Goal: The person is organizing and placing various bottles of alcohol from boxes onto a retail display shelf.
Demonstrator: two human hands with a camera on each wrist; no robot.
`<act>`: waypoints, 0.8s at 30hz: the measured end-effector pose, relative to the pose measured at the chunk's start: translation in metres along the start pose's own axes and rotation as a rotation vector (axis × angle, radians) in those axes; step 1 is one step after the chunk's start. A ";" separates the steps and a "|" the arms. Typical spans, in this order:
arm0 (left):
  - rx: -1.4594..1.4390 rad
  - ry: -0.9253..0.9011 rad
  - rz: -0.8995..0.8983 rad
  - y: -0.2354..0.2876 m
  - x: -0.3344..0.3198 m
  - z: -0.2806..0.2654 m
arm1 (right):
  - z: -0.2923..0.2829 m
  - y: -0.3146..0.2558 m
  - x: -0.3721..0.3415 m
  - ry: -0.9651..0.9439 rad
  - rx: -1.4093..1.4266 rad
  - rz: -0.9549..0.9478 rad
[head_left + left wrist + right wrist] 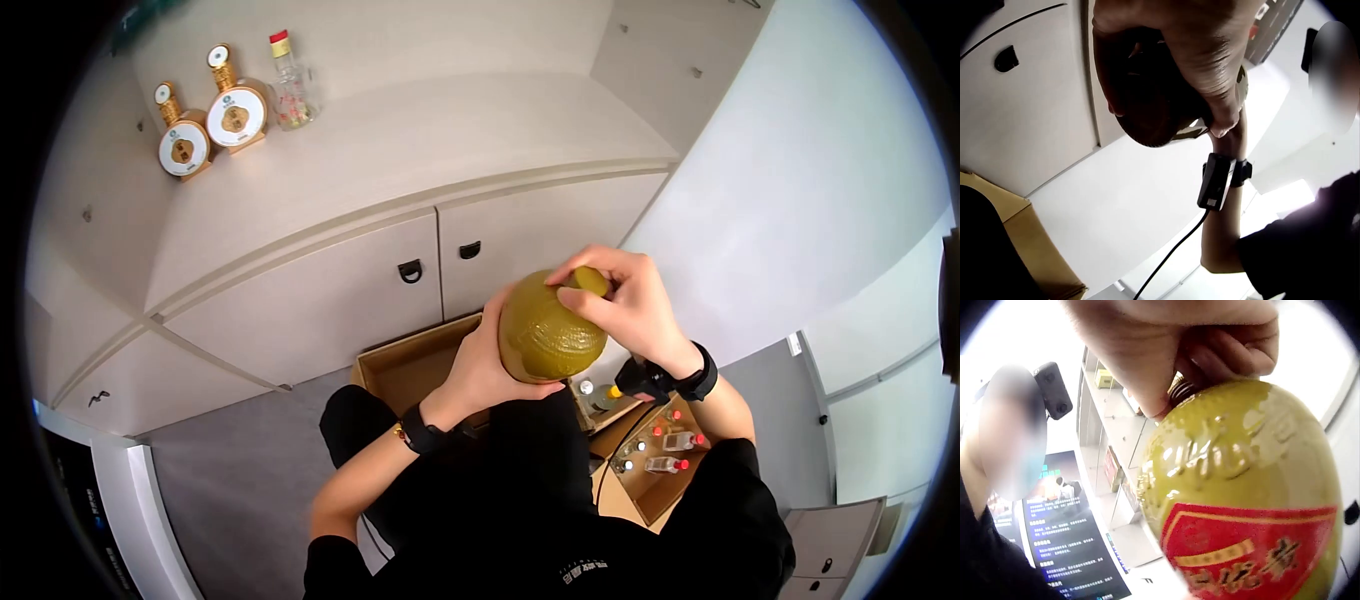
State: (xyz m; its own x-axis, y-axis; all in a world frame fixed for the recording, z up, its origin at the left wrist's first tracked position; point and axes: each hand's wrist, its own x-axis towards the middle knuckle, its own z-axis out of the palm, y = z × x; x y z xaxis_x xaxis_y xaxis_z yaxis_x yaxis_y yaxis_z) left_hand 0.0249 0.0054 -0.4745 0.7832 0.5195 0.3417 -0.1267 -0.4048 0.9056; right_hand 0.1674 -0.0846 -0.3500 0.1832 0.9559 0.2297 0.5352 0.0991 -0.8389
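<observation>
Between the hands in the head view is a round, glossy olive-yellow liquor bottle (545, 340) with raised patterns. A red label (1250, 550) with dark characters shows on its side in the right wrist view. The left hand (480, 365) grips the body of the bottle from the left and below. At the top, the right hand (637, 305) pinches the olive cap (590, 281) between thumb and fingers. The ridged neck (1180, 390) shows partly beneath the right hand. From the left wrist, the bottle's dark base (1150, 115) appears with the left hand around it.
Two round white-and-gold bottles (237, 115) and a clear red-capped bottle (291, 88) stand on the shelf (420, 125). Below are cupboard doors with a black handle (410, 271). An open cardboard box (400, 365) sits by the knees; another box (655, 500) holds several small bottles.
</observation>
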 end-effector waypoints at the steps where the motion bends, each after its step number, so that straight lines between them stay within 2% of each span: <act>1: 0.017 0.048 0.065 -0.005 -0.002 -0.002 | 0.003 -0.001 0.006 -0.002 0.010 -0.006; 2: 0.029 0.093 0.125 -0.010 -0.007 -0.003 | 0.006 -0.002 0.012 -0.032 -0.069 0.001; 3: 0.045 0.109 0.112 -0.009 -0.011 -0.006 | 0.008 -0.001 0.016 -0.065 -0.150 0.013; 8: -0.065 0.124 0.085 -0.011 -0.025 -0.017 | 0.012 0.005 0.023 -0.197 -0.125 0.032; 10: -0.074 0.102 0.086 -0.008 -0.027 -0.024 | 0.011 0.012 0.026 -0.149 0.113 0.014; 11: -0.069 0.109 0.082 -0.007 -0.027 -0.028 | 0.009 0.018 0.029 -0.130 0.121 -0.062; 13: -0.259 0.058 0.066 -0.003 -0.026 -0.037 | 0.009 0.019 0.029 -0.105 0.178 -0.072; 14: -0.248 0.066 0.060 0.001 -0.027 -0.042 | 0.008 0.020 0.030 -0.073 0.228 -0.078; 15: -0.284 0.065 0.050 0.005 -0.027 -0.045 | 0.003 0.024 0.031 -0.209 0.273 -0.055; 16: -0.322 0.063 0.041 0.008 -0.028 -0.048 | 0.007 0.026 0.031 -0.218 0.282 -0.060; 17: -0.315 0.071 0.038 0.008 -0.028 -0.049 | 0.012 0.026 0.027 -0.314 0.356 -0.066; 18: -0.429 0.068 -0.008 0.006 -0.027 -0.050 | 0.015 0.026 0.023 -0.410 0.427 -0.073; 19: -0.543 0.064 -0.050 0.005 -0.026 -0.051 | 0.017 0.020 0.022 -0.491 0.398 -0.042; 20: -0.538 0.068 -0.045 0.004 -0.026 -0.052 | 0.023 0.016 0.018 -0.516 0.475 0.020; 22: -0.737 0.012 -0.139 0.002 -0.026 -0.055 | 0.040 0.006 0.014 -0.387 0.482 0.120; 24: -0.651 -0.002 -0.145 0.003 -0.025 -0.060 | 0.054 0.009 0.012 -0.332 0.494 0.080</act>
State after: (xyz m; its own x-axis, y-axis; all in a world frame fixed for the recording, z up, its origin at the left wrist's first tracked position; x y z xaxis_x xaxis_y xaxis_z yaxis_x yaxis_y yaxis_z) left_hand -0.0315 0.0363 -0.4649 0.8209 0.5329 0.2054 -0.3613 0.2059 0.9094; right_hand 0.1302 -0.0572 -0.3815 -0.1030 0.9931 0.0564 0.0689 0.0637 -0.9956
